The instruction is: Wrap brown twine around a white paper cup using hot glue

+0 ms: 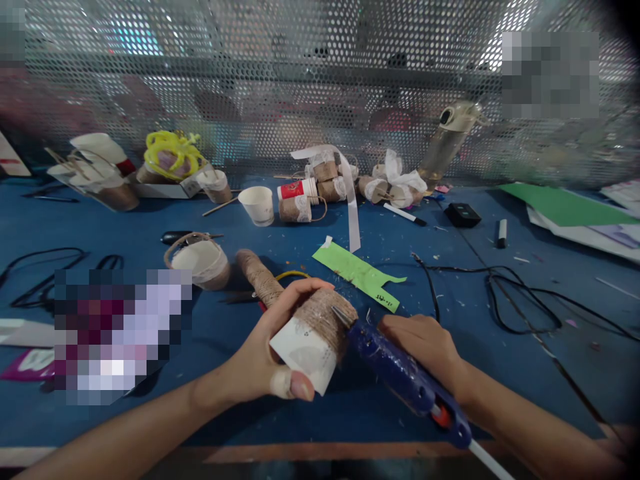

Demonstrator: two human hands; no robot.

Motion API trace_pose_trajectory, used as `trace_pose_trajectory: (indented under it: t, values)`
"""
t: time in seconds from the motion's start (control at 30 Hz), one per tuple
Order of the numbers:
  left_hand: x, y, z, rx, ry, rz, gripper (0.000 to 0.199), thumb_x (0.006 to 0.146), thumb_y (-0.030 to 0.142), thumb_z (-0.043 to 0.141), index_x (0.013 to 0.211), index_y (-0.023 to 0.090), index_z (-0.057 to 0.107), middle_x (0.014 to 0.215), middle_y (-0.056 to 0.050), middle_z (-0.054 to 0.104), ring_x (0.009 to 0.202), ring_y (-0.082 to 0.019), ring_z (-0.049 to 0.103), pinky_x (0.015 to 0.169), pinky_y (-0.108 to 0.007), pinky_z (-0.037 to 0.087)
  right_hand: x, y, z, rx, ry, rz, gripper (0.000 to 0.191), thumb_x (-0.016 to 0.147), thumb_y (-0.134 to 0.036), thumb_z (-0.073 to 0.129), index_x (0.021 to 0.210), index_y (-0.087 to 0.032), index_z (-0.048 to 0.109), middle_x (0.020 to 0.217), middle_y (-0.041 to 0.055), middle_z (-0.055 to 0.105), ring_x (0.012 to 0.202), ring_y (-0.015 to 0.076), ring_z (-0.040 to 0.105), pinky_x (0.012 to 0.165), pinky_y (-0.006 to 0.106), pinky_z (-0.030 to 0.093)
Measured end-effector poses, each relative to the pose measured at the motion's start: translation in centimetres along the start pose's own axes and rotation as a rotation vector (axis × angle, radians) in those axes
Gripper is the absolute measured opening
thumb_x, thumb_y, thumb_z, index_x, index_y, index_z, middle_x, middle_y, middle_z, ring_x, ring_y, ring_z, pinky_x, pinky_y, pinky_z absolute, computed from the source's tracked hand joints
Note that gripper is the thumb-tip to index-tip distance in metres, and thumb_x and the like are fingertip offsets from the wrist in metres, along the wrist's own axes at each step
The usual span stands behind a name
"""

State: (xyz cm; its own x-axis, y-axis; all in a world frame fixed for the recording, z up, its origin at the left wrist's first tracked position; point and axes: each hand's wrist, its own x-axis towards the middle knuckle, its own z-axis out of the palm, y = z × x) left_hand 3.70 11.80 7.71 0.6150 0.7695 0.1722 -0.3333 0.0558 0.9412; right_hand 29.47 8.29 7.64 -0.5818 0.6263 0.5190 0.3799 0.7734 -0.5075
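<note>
My left hand (263, 350) is wrapped around a paper cup (306, 350), its thumb at the white rim. Brown twine covers the cup's base end, and the cup lies tilted on its side. A blue hot glue gun (393, 367) is gripped in my right hand (425, 350), with most of those fingers hidden behind it. Its metal nozzle reaches the twine, though I cannot tell if it touches. A white glue stick (490, 460) sticks out of the back. Behind my left hand lie a roll of twine (260, 279) and partly hidden scissors (240, 297).
A cup with a twine handle (203, 263) stands left. Farther back are a white paper cup (257, 205), lace-trimmed cups (296, 209) and white ribbon (353, 213). Green paper (355, 272) lies mid-table. Black cable (520, 327) loops at right; perforated metal (300, 80) borders the back.
</note>
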Motion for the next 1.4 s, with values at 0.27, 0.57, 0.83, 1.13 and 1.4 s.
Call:
trace_pose_trajectory:
  t: [0.27,0.57,0.83,1.13,1.4]
  values:
    - [-0.2,0.4,0.0,0.010,0.012,-0.056,0.099,0.055,0.062,0.088,0.137,0.026,0.046,0.130,-0.013,0.053,0.119,-0.038,0.057,0.099,-0.047,0.046,0.0,0.1,0.3,-0.045,0.007,-0.035,0.023,0.099,-0.030,0.032,0.080,-0.022,0.044,0.069,0.0030,0.046,0.058,0.0172,0.042,0.051,0.032,0.025]
    - [-0.1,1.0,0.1,0.060,0.020,-0.102,0.099,0.054,0.063,0.088,0.136,0.028,0.046,0.129,-0.011,0.052,0.113,-0.036,0.058,0.093,-0.043,0.048,0.1,0.2,-0.2,-0.085,-0.036,-0.041,0.021,0.096,-0.028,0.035,0.079,-0.021,0.045,0.069,0.0039,0.048,0.059,0.0175,0.044,0.050,0.033,0.026]
    - [0.1,1.4,0.0,0.070,0.009,-0.116,0.097,0.052,0.059,0.091,0.133,0.029,0.049,0.126,-0.008,0.056,0.113,-0.032,0.058,0.093,-0.038,0.046,0.0,0.3,-0.2,-0.108,-0.042,-0.058,0.020,0.097,-0.025,0.032,0.081,-0.021,0.044,0.071,0.0035,0.050,0.060,0.0169,0.043,0.051,0.032,0.025]
    - [0.2,0.8,-0.5,0.019,-0.046,-0.120,0.097,0.053,0.062,0.089,0.134,0.028,0.049,0.126,-0.008,0.057,0.111,-0.028,0.058,0.095,-0.036,0.045,-0.2,0.2,-0.1,-0.141,-0.028,-0.088,0.027,0.101,-0.022,0.030,0.084,-0.019,0.050,0.073,0.0050,0.055,0.063,0.0168,0.048,0.052,0.031,0.028]
    - [0.3,1.0,-0.5,0.081,0.004,-0.110,0.095,0.052,0.063,0.088,0.133,0.028,0.050,0.127,-0.007,0.054,0.113,-0.029,0.056,0.094,-0.035,0.045,-0.2,0.3,-0.3,-0.226,-0.016,-0.107,0.031,0.103,-0.017,0.029,0.084,-0.018,0.053,0.074,0.0046,0.057,0.061,0.0152,0.045,0.052,0.031,0.028]
